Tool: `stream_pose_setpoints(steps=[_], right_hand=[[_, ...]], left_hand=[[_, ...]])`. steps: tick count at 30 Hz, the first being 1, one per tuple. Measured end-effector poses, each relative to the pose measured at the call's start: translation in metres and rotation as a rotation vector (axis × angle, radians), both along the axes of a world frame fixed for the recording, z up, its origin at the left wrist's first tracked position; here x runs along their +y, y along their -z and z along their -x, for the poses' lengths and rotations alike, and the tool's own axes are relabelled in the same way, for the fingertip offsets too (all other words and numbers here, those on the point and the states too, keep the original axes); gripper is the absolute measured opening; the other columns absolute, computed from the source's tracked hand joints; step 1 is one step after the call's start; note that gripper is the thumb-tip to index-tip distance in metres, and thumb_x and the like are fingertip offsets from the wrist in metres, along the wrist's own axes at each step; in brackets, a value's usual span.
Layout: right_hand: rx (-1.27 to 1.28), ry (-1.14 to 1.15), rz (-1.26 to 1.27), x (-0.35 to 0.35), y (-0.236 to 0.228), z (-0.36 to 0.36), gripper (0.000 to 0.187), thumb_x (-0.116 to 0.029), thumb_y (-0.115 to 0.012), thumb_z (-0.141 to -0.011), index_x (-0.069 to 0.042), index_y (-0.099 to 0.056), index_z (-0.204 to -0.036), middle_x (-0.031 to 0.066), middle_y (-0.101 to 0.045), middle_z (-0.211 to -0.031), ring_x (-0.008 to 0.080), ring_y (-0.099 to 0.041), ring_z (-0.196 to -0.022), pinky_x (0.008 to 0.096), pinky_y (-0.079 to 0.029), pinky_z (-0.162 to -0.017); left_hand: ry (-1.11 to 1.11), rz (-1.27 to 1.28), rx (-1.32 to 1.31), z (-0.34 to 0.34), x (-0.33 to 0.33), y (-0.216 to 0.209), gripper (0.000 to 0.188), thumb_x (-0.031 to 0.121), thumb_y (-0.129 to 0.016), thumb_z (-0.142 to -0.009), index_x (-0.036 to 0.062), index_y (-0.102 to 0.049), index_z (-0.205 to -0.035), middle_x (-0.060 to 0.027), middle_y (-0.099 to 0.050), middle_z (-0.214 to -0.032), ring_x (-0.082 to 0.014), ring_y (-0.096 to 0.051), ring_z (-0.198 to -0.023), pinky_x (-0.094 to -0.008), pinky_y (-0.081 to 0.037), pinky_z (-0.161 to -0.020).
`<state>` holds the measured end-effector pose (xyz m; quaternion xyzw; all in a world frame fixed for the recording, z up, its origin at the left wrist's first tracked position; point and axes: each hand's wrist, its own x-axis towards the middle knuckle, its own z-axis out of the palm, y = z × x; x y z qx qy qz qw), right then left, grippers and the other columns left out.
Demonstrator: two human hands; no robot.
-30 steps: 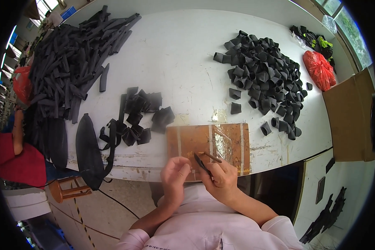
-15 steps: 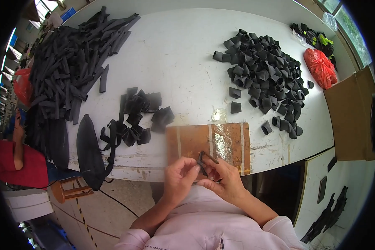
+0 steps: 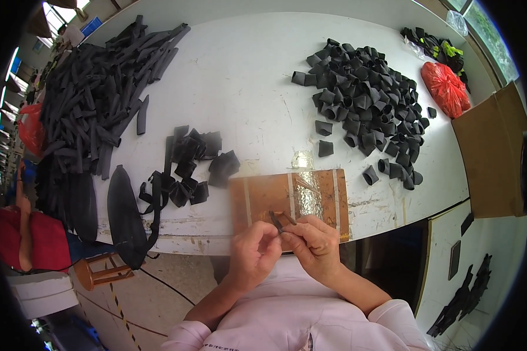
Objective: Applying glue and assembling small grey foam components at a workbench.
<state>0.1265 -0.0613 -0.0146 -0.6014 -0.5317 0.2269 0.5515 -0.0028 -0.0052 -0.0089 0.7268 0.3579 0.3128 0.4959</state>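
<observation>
In front of my chest, above the near edge of a brown board (image 3: 263, 199), both hands come together. My left hand (image 3: 254, 255) is closed, its thumb and fingertips pinching a small dark strip-like piece (image 3: 276, 221). On the other side my right hand (image 3: 317, 245) is closed too, its thumb and finger meeting at the lower end of the same piece. A thin brown stick-like tool (image 3: 288, 219) juts out from the right fingers; its full shape is hidden. The board carries pale tape strips and a shiny taped band.
Short black tube pieces (image 3: 369, 99) are heaped at right, long black strips (image 3: 88, 99) at far left. Nearer lie black folded pieces (image 3: 187, 158) and a black pouch-like item (image 3: 126, 216). A red plastic bag (image 3: 445, 89) and cardboard box (image 3: 492, 155) stand right. A person in red (image 3: 29, 240) sits left.
My right thumb has come up to close against the fingers at the dark piece, where it was held apart before. The dark piece has shifted slightly left, and the whole view has moved a little.
</observation>
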Motion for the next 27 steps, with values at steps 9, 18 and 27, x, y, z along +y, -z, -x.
stream_pose_setpoints(steps=[9,18,27], right_hand=[[-0.702,0.033,0.044,0.002,0.017,0.006,0.020,-0.004,-0.060,-0.060,-0.001,-0.052,-0.078,0.0102,-0.051,-0.078,0.0236,-0.053,-0.064,0.0320,-0.045,-0.051],[0.248,-0.030,0.173,-0.002,-0.007,-0.006,0.006,0.000,-0.060,-0.069,0.002,-0.060,-0.074,0.0072,-0.057,-0.072,0.0151,-0.054,-0.064,0.0271,-0.042,-0.053],[1.289,-0.438,0.396,-0.007,-0.020,-0.016,0.017,-0.019,-0.055,-0.085,-0.004,-0.053,-0.077,-0.0028,-0.045,-0.067,0.0052,-0.040,-0.062,0.0203,-0.033,-0.057]], left_hand=[[-0.336,0.199,-0.217,-0.016,-0.003,0.021,0.013,-0.008,-0.054,-0.076,-0.0014,-0.049,-0.085,-0.0047,-0.056,-0.071,-0.0043,-0.049,-0.048,-0.0171,-0.039,-0.042],[0.095,1.352,-0.909,0.002,0.009,-0.005,0.020,-0.006,-0.050,-0.070,0.0001,-0.047,-0.089,-0.0049,-0.054,-0.071,-0.0020,-0.033,-0.040,-0.0163,-0.027,-0.034],[-0.165,0.395,-0.516,-0.014,-0.007,-0.020,0.015,-0.012,-0.046,-0.074,-0.0020,-0.049,-0.085,-0.0092,-0.057,-0.081,-0.0037,-0.047,-0.048,-0.0172,-0.037,-0.040]])
